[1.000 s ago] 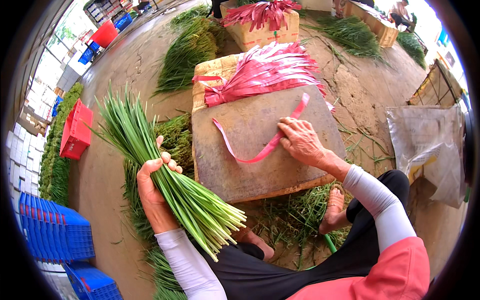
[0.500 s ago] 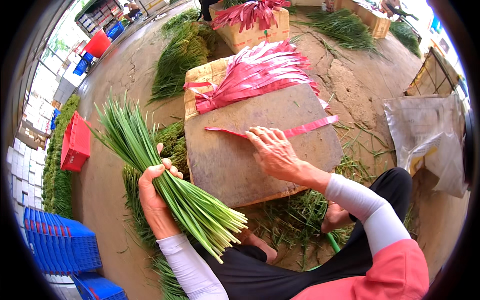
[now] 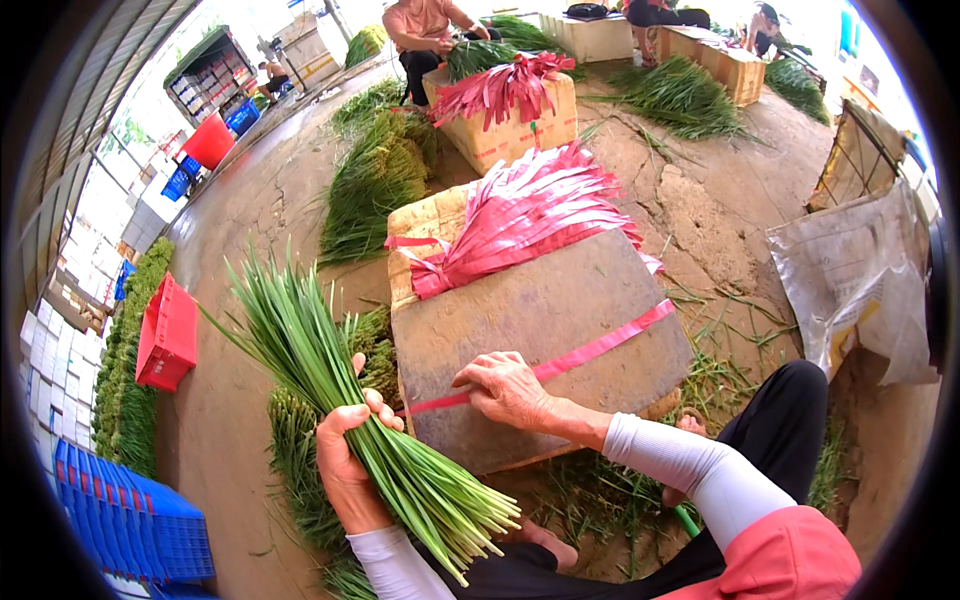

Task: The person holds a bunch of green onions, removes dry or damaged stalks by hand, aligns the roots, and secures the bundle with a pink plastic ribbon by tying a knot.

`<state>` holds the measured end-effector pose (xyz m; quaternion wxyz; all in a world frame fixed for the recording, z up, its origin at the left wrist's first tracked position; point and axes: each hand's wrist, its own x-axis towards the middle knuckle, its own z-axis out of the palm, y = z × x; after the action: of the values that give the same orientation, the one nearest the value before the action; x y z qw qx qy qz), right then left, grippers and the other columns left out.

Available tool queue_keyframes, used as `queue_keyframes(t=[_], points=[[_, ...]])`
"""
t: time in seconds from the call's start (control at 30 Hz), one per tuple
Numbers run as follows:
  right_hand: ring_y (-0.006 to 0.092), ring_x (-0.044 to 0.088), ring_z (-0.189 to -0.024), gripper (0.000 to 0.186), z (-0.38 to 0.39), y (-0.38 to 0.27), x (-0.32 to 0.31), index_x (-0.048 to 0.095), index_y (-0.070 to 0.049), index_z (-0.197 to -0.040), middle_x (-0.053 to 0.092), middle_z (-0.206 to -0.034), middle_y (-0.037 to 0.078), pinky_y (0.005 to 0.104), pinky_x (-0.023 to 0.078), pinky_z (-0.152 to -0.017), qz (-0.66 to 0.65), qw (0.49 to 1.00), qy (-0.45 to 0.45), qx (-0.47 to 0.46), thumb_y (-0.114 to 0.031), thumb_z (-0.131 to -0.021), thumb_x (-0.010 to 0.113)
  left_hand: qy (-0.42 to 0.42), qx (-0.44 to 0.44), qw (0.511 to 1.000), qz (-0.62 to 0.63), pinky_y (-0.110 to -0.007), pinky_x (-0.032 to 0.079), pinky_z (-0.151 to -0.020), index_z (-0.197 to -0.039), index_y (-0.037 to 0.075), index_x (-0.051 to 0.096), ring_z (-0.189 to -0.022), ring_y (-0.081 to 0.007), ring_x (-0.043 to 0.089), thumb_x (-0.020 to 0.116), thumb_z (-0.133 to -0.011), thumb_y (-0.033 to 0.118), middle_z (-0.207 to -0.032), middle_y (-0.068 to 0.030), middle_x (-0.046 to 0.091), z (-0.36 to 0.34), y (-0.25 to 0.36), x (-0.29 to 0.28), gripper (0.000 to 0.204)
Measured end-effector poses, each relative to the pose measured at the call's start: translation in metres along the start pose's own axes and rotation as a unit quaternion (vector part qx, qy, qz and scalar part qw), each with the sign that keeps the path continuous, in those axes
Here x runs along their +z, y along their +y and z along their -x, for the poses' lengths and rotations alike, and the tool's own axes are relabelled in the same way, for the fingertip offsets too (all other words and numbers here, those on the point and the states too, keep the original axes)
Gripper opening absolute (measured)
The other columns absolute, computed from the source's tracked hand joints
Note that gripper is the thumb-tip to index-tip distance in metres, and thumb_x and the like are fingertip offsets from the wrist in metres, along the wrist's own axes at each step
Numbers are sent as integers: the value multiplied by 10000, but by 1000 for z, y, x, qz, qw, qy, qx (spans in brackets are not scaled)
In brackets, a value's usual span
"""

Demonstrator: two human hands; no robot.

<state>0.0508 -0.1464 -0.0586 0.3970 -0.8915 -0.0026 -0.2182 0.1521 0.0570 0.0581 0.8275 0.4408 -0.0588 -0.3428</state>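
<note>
My left hand [image 3: 347,452] is wrapped round a bunch of green garlic chives [image 3: 318,355], leaves pointing up and left, pale cut ends down over my lap. My right hand [image 3: 512,392] rests on the worn board [image 3: 470,340], fingers curled over a flat pink ribbon [image 3: 605,346]. The ribbon slants across the board, from its right edge to the left edge beside the chives; its left end is close to my left fingers. At the board's far side lies a thick bundle of pink ribbons [image 3: 545,205], tied together at its left end.
More chives [image 3: 372,190] are heaped on the floor left of the board. Loose trimmings [image 3: 590,500] litter the floor near my feet. A red crate [image 3: 166,335] and stacked blue crates [image 3: 130,510] stand at left, a plastic sack [image 3: 850,270] at right. Another person [image 3: 425,40] handles chives behind a box.
My right hand has moved left and nearer to me along the board, and the ribbon has shifted with it toward the chives. The view has tilted up, showing people farther off.
</note>
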Motion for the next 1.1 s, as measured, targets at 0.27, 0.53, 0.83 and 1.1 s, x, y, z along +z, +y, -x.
queue_keyframes(t=[0.27,0.53,0.83,1.1], points=[[318,567,-1148,408,13,-25,-57,564,-70,-1221,597,-1223,139,407,454,-969,-130,983,87,92,-78,-813,580,8,-33,999,-15,-443,555,-642,-1365,57,436,-683,-243,624,618,-696,65,-810,-83,619,-9,-2,10,693],[196,610,-1071,406,69,-9,-117,553,16,-1257,642,-1165,107,323,471,-923,-378,868,35,320,-270,-972,505,-38,-102,993,-35,-433,569,-696,-1387,51,408,-736,-247,643,632,-737,24,-882,-111,637,-51,-37,53,689],[333,503,-1261,671,73,-48,-102,370,49,-1413,532,-1317,253,388,371,-1054,-312,912,6,267,-445,-968,460,26,-102,973,-205,-338,534,-503,-843,-3,603,-554,-215,633,720,-706,-19,-694,-80,614,-110,-94,102,180],[383,454,-1297,697,75,-21,-90,326,68,-1424,452,-1387,286,415,357,-1072,-198,942,47,268,-433,-962,471,42,13,954,-296,-387,527,-775,-1146,-22,565,-862,-235,640,807,-657,-9,-1000,-109,654,-138,-121,117,545]])
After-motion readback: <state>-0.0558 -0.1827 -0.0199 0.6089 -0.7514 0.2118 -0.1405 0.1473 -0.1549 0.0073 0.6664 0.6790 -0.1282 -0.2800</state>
